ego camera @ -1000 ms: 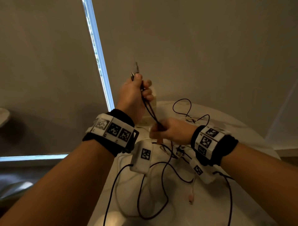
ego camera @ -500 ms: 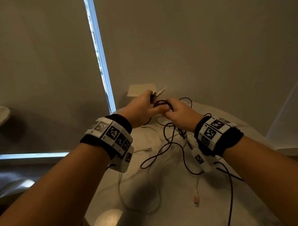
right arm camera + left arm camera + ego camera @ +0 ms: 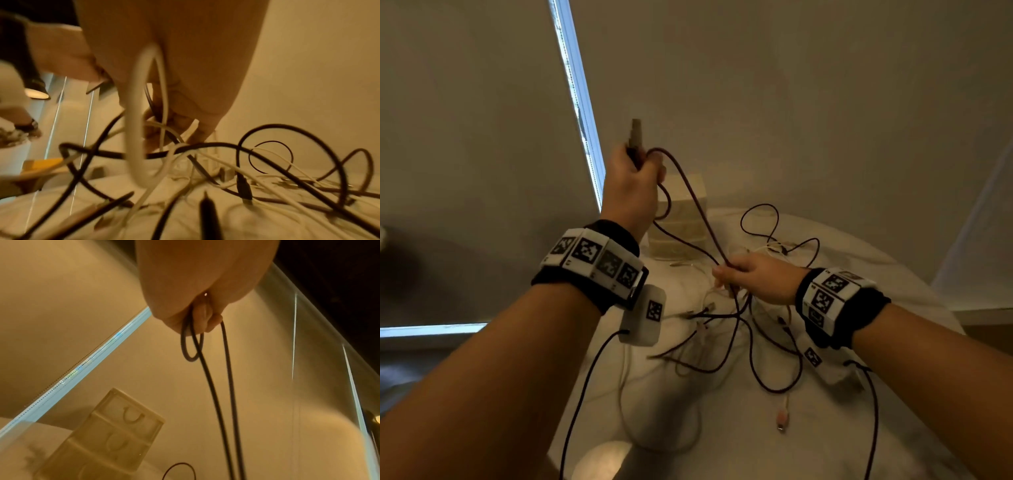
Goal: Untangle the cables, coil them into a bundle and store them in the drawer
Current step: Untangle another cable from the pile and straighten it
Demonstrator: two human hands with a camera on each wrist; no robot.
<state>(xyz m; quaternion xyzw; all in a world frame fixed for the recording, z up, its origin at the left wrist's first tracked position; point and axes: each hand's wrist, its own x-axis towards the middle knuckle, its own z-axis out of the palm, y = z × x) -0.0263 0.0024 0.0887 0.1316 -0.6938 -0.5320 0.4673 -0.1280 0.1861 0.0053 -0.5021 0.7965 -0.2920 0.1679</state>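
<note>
Lifting a dark cable (image 3: 690,212) with my left hand (image 3: 631,186) clamped on its plug end, right hand (image 3: 755,279) pinching the strands mid-table (image 3: 893,270). Drawer box (image 3: 681,222) is sitting at the far edge. Risk: white cables (image 3: 141,123) looping my fingers, probably snagging and tightening the knot.

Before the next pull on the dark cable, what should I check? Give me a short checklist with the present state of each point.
1. Left hand grips the dark cable by its plug end: ok.
2. Right hand holds that cable lower down: ok.
3. Dark cable free of the white cables: not ok, they cross on the table.
4. Coil begun: ok, one small loop hangs from the left grip.
5. Drawer unit open: cannot tell.
</note>
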